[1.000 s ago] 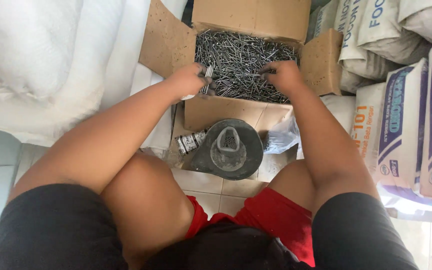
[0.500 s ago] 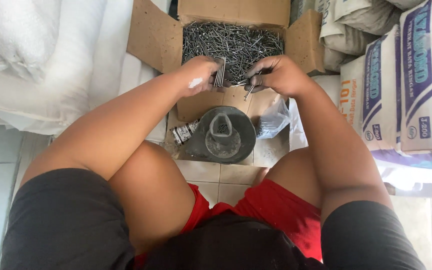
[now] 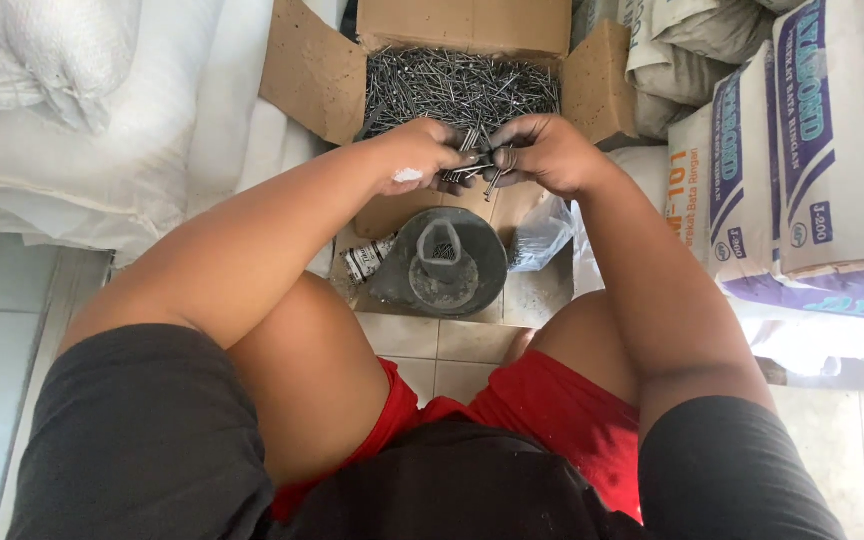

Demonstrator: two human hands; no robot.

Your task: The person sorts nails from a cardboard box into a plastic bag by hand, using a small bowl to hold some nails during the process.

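Observation:
An open cardboard box [image 3: 312, 75] on the floor in front of me is filled with loose grey steel nails [image 3: 457, 85]. My left hand [image 3: 420, 155] and my right hand [image 3: 542, 152] meet just above the box's near edge, both closed around a bunch of nails [image 3: 477, 165] that sticks out between the fingers. Directly below the hands stands a round dark grey metal pan [image 3: 449, 262] with a raised handle in its middle. My bare knees and red shorts fill the lower part of the view.
White filled sacks [image 3: 82, 110] lie stacked at the left. Printed paper cement-type bags [image 3: 802, 150] stand at the right. A clear plastic bag [image 3: 542, 235] and a small labelled can [image 3: 362, 262] sit beside the pan on the tiled floor [image 3: 452, 350].
Both hands drew back from inside the box toward me, carrying a bunch of nails, and came together over the near edge above the pan.

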